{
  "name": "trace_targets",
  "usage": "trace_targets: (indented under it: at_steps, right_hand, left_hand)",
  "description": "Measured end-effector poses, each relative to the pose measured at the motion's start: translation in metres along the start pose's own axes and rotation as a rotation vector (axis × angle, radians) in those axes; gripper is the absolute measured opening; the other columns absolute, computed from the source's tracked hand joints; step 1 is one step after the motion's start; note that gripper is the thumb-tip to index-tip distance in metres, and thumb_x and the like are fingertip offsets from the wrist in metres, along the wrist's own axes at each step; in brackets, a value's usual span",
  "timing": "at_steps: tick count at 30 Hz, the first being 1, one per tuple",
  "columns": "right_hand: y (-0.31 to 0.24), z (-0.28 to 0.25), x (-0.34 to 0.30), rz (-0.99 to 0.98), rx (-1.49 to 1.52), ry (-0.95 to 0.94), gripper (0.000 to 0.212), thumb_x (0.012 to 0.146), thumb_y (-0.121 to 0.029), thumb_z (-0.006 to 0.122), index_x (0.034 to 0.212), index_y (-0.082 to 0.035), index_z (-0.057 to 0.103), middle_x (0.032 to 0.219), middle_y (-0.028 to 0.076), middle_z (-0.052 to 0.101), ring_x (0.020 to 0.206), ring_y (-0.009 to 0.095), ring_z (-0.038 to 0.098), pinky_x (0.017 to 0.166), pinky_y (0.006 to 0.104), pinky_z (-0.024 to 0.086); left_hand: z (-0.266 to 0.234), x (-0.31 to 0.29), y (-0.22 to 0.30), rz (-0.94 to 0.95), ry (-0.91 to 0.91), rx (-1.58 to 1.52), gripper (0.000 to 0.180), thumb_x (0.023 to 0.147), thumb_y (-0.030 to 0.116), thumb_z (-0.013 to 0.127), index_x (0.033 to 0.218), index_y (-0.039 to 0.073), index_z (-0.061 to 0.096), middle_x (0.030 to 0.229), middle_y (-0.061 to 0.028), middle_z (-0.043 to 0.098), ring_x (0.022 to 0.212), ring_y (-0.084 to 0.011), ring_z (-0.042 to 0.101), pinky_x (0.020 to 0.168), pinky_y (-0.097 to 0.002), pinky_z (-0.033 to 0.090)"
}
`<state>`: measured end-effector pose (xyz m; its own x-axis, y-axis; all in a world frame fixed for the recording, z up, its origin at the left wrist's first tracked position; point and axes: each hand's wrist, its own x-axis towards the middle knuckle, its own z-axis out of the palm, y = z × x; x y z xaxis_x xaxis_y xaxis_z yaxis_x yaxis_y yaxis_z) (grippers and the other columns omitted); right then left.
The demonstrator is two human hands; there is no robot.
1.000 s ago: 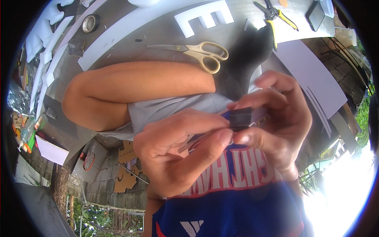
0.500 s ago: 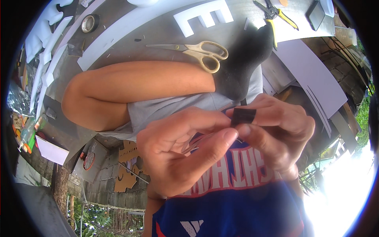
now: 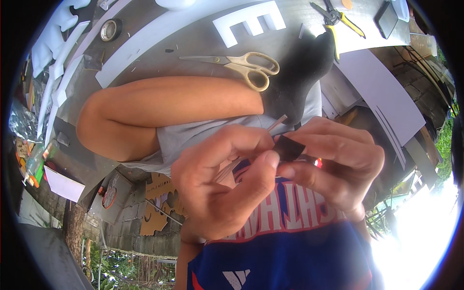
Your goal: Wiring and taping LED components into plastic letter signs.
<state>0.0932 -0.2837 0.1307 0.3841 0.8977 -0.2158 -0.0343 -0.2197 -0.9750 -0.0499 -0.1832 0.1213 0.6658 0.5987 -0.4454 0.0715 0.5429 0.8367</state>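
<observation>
Both hands meet in front of my chest. My left hand (image 3: 222,176) is closed, with its thumb and forefinger pinching a small square of black tape (image 3: 290,149). A thin, clear-looking wire (image 3: 277,124) passes through the left hand; its end sticks out above the fingers. My right hand (image 3: 338,162) is curled, its forefinger against the tape's right side and its thumb just below. A small red and white spot shows between the right fingers; what they hold there cannot be made out. Scissors (image 3: 241,65) with cream handles lie beyond my bent leg.
At the back lie a white E-shaped letter (image 3: 249,21), yellow-handled pliers (image 3: 333,19), a black tape roll (image 3: 110,30) and a dark phone-like slab (image 3: 386,20). A long white strip (image 3: 140,46) curves across the left. My black-socked foot (image 3: 302,72) rests near the scissors.
The black tape has tilted and shifted slightly left, from the right fingers into the left pinch. The right thumb has dropped away from it. The wire end now shows above the hands.
</observation>
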Motion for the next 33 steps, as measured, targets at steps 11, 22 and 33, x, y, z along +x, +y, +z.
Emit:
trace_targets:
  at_steps: [11, 22, 33]
  right_hand:
    - [0.004, 0.000, -0.004, -0.109, -0.063, 0.103, 0.019, 0.073, -0.002, 0.073, 0.086, 0.010, 0.067, 0.083, 0.024, 0.068, 0.068, 0.024, 0.066, 0.060, 0.0305, 0.051]
    - [0.002, 0.001, -0.004, 0.020, 0.121, 0.093, 0.025, 0.076, -0.012, 0.077, 0.087, 0.009, 0.068, 0.079, 0.018, 0.069, 0.065, 0.019, 0.063, 0.056, 0.0275, 0.047]
    - [0.014, -0.005, 0.005, -0.322, -0.078, 0.001, 0.022, 0.078, -0.009, 0.073, 0.091, 0.009, 0.067, 0.084, 0.022, 0.067, 0.071, 0.024, 0.066, 0.059, 0.0295, 0.050]
  left_hand:
    - [0.001, 0.005, 0.010, 0.022, -0.087, 0.221, 0.018, 0.082, 0.000, 0.068, 0.096, -0.011, 0.063, 0.081, -0.0153, 0.067, 0.074, -0.0139, 0.062, 0.068, -0.0233, 0.047]
    - [0.007, 0.001, 0.005, 0.168, -0.014, 0.147, 0.015, 0.079, -0.006, 0.066, 0.091, -0.012, 0.062, 0.083, -0.0183, 0.067, 0.074, -0.0162, 0.063, 0.068, -0.0252, 0.048]
    - [0.000, 0.007, 0.013, 0.169, -0.055, 0.177, 0.013, 0.078, -0.006, 0.063, 0.089, -0.012, 0.063, 0.075, -0.0156, 0.065, 0.066, -0.0141, 0.060, 0.061, -0.0223, 0.043]
